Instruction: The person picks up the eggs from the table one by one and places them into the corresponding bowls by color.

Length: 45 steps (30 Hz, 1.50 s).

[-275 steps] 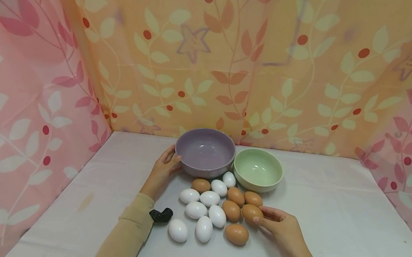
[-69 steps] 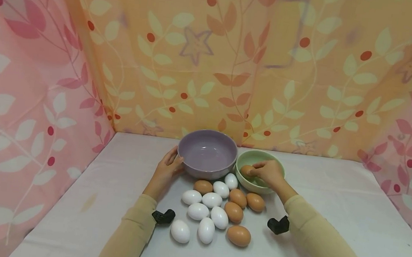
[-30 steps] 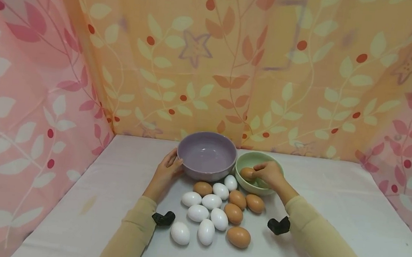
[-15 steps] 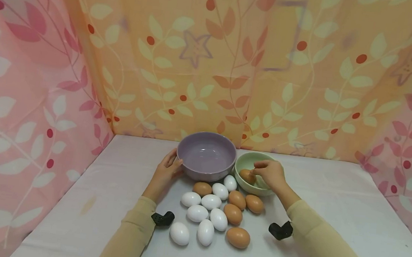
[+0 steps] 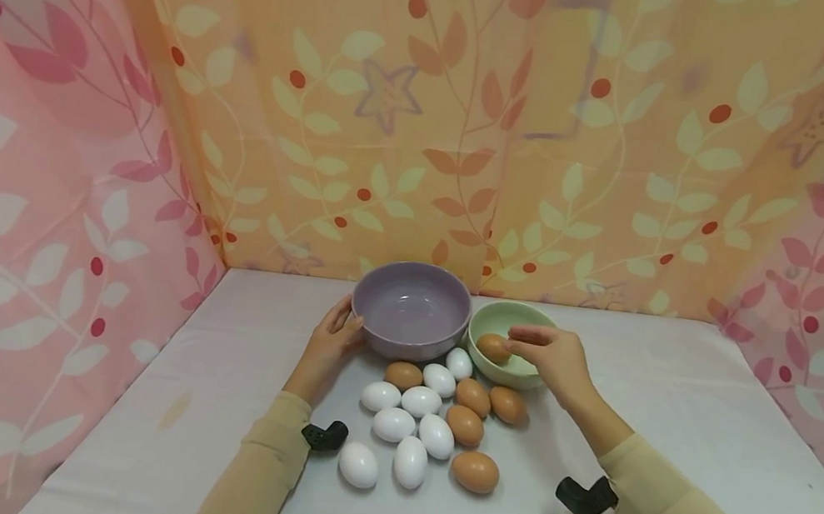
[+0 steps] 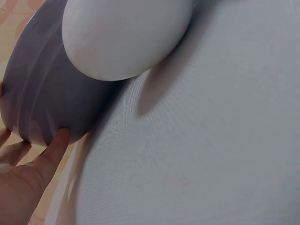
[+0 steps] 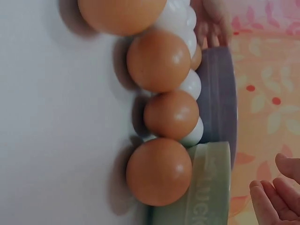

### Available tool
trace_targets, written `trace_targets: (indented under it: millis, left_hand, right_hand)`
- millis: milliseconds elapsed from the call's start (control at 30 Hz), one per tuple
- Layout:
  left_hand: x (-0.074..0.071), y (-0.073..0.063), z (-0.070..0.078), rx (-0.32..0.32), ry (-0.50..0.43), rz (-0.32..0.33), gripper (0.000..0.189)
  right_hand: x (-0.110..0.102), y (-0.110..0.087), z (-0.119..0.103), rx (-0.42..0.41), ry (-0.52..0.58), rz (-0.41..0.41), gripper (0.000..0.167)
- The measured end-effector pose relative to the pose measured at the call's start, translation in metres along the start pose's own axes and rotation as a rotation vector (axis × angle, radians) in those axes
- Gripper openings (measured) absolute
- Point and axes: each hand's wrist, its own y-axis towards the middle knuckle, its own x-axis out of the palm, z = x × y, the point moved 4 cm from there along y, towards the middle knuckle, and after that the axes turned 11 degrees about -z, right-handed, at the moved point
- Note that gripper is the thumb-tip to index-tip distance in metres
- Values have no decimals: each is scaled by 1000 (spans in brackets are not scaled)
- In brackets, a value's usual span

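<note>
Left of centre in the frame, the left hand point(image 5: 331, 341) is being rested against the outer wall of the purple bowl point(image 5: 410, 311), with fingers and thumb being spread apart along it. A black wrist device point(image 5: 324, 435) is being worn below. In lower centre, one brown egg point(image 5: 404, 376) and eight white eggs point(image 5: 421, 402) are being supported by the desk point(image 5: 707, 389), in front of the purple bowl. Further right, four more brown eggs point(image 5: 473, 397) are being seen beside the white ones. Right of centre, a further brown egg point(image 5: 493, 348) is being held inside the green bowl point(image 5: 520, 376), toward its left wall. Over the green bowl, the right hand point(image 5: 557, 364) is being held with thumb and fingers parted; contact with the egg is not being resolved.
</note>
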Motion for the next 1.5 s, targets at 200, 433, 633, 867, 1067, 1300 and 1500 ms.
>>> trace_targets:
  millis: [200,433,633,867,1067,1300,1500]
  left_hand:
    - [1,0,0,-3,-6,-6,63]
    - [1,2,-2,-3,-23,-12,63]
    - [-1,4,-2,-11,-21,-6,64]
    - [-2,4,-2,-3,-52,-12,64]
    - [-1,3,-1,-3,-59,-17,63]
    - [0,1,0,-11,-71,-8,63]
    - [0,2,1,-1,-63,-8,64]
  right_hand:
    - [3,-21,-3,22,39,-28,56]
    - [6,-40,-8,36,37,-28,53]
    - [12,-53,-7,47,46,-53,52]
    - [17,-63,-1,61,48,-66,47]
    - [21,-72,5,75,66,-93,46]
    - [27,-80,10,91,144,-116,46]
    - [33,-84,13,109,166,-135,49]
